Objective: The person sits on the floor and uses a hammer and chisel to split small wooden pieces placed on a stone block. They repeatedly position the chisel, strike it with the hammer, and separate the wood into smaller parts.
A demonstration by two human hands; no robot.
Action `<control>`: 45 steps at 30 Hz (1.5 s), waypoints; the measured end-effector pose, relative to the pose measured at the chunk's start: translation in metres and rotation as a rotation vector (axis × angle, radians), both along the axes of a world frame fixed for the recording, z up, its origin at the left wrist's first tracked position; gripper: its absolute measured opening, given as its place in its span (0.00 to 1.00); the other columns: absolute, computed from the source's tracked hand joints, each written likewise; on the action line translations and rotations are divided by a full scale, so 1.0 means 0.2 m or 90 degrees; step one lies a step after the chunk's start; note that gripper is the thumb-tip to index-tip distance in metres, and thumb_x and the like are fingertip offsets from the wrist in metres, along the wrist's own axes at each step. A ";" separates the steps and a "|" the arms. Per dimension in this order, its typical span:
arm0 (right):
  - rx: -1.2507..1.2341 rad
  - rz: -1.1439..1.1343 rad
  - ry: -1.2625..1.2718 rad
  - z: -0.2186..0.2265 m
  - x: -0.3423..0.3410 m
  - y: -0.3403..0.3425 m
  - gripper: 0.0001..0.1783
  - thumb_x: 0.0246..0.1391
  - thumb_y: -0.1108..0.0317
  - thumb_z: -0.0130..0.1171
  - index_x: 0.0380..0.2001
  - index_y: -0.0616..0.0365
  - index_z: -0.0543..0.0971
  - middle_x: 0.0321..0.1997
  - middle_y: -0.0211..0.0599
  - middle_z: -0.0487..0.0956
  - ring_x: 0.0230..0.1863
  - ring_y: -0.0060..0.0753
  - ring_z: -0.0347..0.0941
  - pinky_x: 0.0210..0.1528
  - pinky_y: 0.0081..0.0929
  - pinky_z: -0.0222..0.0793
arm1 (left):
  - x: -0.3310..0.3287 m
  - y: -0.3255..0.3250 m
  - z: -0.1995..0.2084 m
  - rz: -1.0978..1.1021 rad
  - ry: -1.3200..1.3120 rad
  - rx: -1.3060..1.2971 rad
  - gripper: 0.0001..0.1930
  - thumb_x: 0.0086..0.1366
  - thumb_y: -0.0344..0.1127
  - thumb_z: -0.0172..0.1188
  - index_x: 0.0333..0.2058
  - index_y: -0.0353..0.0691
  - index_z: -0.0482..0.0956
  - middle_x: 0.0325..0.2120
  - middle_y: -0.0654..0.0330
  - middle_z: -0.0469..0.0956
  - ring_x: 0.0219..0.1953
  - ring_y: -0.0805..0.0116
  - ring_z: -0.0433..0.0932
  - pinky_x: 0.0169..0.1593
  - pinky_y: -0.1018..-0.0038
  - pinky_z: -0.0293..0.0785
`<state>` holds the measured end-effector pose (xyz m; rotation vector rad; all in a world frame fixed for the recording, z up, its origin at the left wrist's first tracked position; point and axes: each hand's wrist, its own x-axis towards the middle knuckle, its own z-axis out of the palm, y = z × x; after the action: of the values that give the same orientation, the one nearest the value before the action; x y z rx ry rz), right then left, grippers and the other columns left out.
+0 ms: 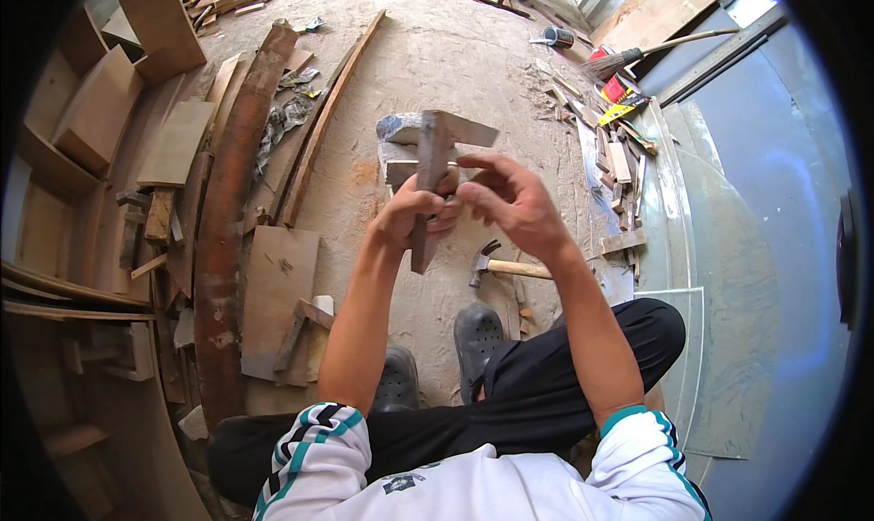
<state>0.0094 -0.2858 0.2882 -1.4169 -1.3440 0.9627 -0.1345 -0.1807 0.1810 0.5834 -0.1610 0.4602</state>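
Observation:
My left hand grips a narrow dark wooden strip, held upright above the floor. A pale flat wooden piece sticks out to the right from the strip's upper end; I cannot tell how they are joined. My right hand is close by on the right, thumb and index finger apart, the index fingertip beside the wood. Nothing shows between those fingers. Below the hands a claw hammer with a wooden handle lies on the floor. Behind the strip is a whitish block, partly hidden.
My shoes rest on the concrete floor. Long planks and wood offcuts lie at left, beside wooden cabinets. Along the right are scrap wood pieces, glass sheets, a broom and a can.

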 end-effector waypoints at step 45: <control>-0.575 -0.112 -0.243 -0.69 0.56 0.53 0.14 0.60 0.64 0.67 0.27 0.66 0.82 0.20 0.31 0.77 0.18 0.23 0.71 0.21 0.25 0.70 | 0.60 0.17 -0.60 0.072 0.490 -0.358 0.13 0.67 0.51 0.57 0.36 0.50 0.71 0.21 0.70 0.70 0.22 0.73 0.72 0.27 0.72 0.70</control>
<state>0.1217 -0.1803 0.1506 -2.4524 -1.0322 1.2968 -0.0148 -0.1470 0.0617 0.1821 0.7215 0.3409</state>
